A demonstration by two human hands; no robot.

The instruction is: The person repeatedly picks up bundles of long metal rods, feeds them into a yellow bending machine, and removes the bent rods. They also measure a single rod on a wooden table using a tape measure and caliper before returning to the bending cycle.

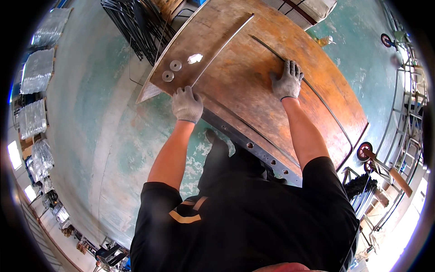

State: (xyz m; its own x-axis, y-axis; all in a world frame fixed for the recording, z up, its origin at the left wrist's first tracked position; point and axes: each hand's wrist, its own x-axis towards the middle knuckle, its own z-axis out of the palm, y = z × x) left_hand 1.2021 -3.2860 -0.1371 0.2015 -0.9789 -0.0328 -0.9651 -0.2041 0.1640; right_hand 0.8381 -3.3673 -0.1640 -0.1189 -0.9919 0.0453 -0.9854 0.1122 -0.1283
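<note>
Dark metal rod (320, 98) slants far-left to near-right under the right hand (287, 82) — the left hand (187, 105) well apart, by the surface's (253, 86) edge; grips unclear.

Table (244, 86) mottled brown and orange, darker smudges. On the table: dark grey rod (268, 47), silvery strip (226, 44), two grey discs (168, 73), white patch (195, 58). Over the table, gloves: left hand (187, 105) pale grey knit, right hand (288, 81) same grey, fingers darker. Around the table, floor (113, 113) green with pale blotches. Near side of the table, shirt (258, 217) plain black, tan-gold mark.
</note>
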